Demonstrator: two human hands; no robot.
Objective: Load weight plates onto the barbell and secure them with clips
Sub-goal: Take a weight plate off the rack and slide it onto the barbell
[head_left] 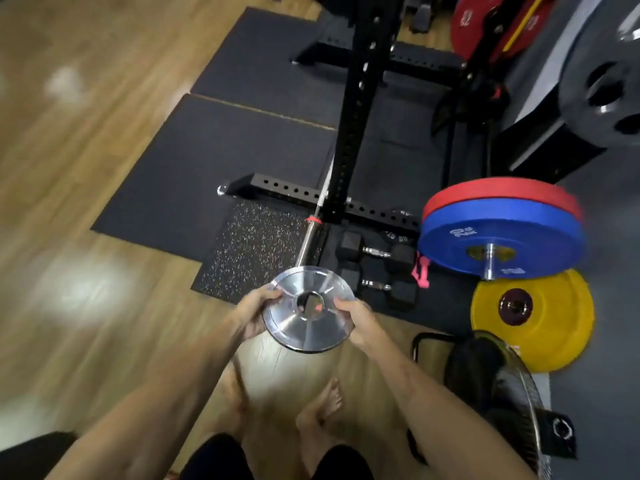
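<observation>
Barbell (309, 239) end hidden behind silver plate (308, 311); grey plate (609, 84) cut off by right edge; red plates (485, 26) cut off by top edge; wooden floor (69, 168) at left blurred.

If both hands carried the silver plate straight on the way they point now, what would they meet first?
Most likely the bare end of the barbell sleeve. The left hand and right hand hold the silver plate by its rim, its centre hole roughly in line with the sleeve. Depth is unclear from one view, so exact alignment is uncertain.
</observation>
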